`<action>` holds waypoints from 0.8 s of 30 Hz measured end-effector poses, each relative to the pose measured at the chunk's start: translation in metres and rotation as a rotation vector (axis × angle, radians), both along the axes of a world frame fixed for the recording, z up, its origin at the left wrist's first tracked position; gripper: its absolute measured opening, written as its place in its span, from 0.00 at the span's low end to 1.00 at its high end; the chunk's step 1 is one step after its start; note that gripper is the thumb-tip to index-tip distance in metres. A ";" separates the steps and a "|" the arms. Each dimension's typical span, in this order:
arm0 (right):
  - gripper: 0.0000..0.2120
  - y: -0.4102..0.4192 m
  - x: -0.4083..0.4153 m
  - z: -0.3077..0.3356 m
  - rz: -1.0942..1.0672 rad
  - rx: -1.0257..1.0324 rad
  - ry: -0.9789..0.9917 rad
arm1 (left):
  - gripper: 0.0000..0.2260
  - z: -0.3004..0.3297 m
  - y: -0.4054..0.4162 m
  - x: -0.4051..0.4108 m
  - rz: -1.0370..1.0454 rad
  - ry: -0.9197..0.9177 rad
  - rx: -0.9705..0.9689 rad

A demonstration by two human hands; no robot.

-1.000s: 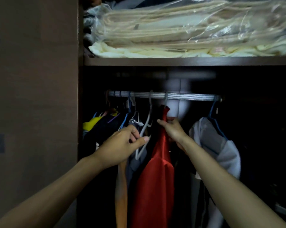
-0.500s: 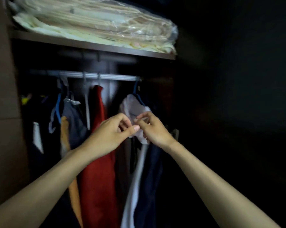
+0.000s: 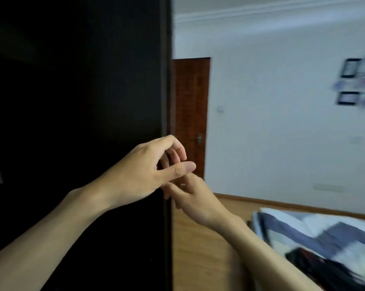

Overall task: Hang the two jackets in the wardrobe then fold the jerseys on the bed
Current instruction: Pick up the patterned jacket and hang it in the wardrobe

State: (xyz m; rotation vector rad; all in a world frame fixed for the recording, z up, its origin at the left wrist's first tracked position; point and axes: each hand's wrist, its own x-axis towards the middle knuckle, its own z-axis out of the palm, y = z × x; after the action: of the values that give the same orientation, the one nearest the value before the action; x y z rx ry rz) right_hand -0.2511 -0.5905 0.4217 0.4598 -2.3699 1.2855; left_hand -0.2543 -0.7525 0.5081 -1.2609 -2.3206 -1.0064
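Both the left hand (image 3: 143,173) and right hand (image 3: 195,201) hold nothing, fingers loosely curled beside the dark wardrobe (image 3: 76,122), so the blurred clothes on the bed (image 3: 316,234) risk a clumsy grab if the reach is hasty

The wardrobe (image 3: 76,122) is basically a black slab — can't make out anything inside it. Bed (image 3: 316,244) is motion-smeared and cut off at the right and bottom edges, dark fabric on it unreadable. Wall frames (image 3: 349,80) are blurred too. The left hand (image 3: 148,175) covers the right hand's (image 3: 194,202) fingertips.
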 end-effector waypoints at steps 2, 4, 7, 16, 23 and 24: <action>0.14 0.052 0.019 -0.006 -0.132 0.016 -0.018 | 0.15 -0.002 0.055 0.003 -0.125 -0.007 -0.021; 0.12 0.108 0.039 -0.015 -0.258 0.004 -0.051 | 0.15 -0.007 0.108 0.006 -0.219 -0.009 -0.048; 0.13 0.193 0.073 -0.031 -0.484 -0.009 -0.103 | 0.15 -0.022 0.189 0.009 -0.327 -0.021 -0.114; 0.08 0.386 0.221 -0.104 -0.997 -0.050 -0.297 | 0.17 -0.082 0.441 0.067 -0.678 -0.092 -0.304; 0.11 0.445 0.369 -0.146 -1.382 -0.140 -0.498 | 0.22 -0.143 0.577 0.170 -1.041 -0.129 -0.432; 0.11 0.448 0.388 -0.153 -1.434 -0.161 -0.539 | 0.20 -0.154 0.593 0.185 -1.081 -0.129 -0.461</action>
State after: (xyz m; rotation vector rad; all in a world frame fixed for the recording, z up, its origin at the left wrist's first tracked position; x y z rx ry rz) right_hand 0.1365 -0.1429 0.2689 -1.5221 -1.9934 0.8207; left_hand -0.0693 -0.1597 0.3539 -2.8510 -1.9244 -0.8010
